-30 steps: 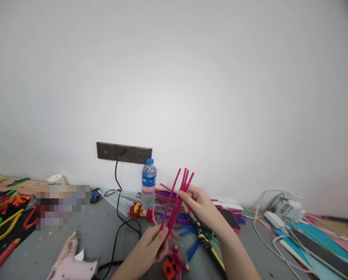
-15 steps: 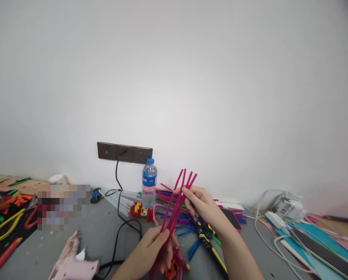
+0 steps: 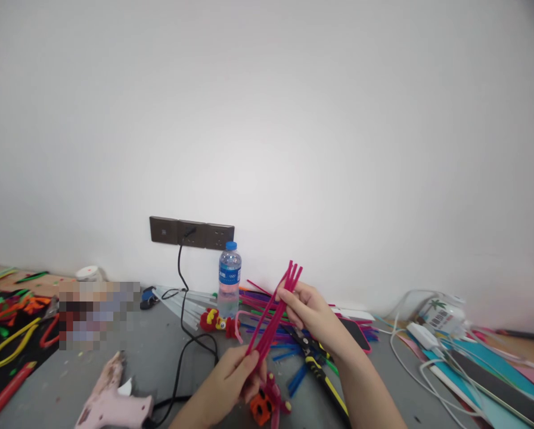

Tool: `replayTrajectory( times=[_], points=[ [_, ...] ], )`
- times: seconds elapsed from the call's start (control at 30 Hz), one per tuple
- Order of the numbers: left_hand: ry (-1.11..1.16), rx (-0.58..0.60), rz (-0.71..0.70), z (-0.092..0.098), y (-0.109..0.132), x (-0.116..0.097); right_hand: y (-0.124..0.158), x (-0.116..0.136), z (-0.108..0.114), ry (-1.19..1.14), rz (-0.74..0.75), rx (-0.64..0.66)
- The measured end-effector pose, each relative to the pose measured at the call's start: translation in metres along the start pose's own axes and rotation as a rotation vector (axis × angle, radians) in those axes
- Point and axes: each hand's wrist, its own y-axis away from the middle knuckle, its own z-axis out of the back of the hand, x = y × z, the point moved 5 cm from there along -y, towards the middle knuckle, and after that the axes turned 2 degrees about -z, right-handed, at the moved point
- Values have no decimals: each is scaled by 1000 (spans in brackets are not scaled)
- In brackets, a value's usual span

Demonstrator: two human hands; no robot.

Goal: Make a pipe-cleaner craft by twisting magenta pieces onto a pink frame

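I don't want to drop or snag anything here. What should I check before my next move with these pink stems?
1. Both hands on the pink stems: ok. The left hand has a grip on the lower part, the right hand on the upper part.
2. Top ends gathered: ok, the tips sit close together.
3. Bottom ends level: cannot tell, they are hidden behind the left hand.
4. Cutters within reach: ok, they lie on the table beside the right forearm.
5. Water bottle out of the way: ok, it stands upright and capped, behind the stems and apart from them.
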Motion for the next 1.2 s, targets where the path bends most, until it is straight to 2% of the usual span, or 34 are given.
replayTrajectory(
  times=[0.23,0.4,0.57,0.67,0.77,0.9,1.07,1.2],
  points=[
    [198,6,29,-4,0,2,-1,0,-6,1,1,-9],
    [312,124,121,-9,6,4,-6,-9,-5,37,-1,-39],
    [379,246,94,-10,8,0,-11,-22,0,70,-45,-58],
    [465,288,141,-11,8,-3,-12,-26,0,30,-54,-53],
    [520,317,189,-13,10,-3,-12,-33,-3,-92,-147,-30],
    [532,310,211,-13,9,1,-14,-41,-10,-304,-236,14],
    [535,172,213,-4,3,7,-17,-41,-10,-440,-182,-36],
    [509,160,245,-3,4,9,-18,-39,-5,-455,-144,-108]
  ],
)
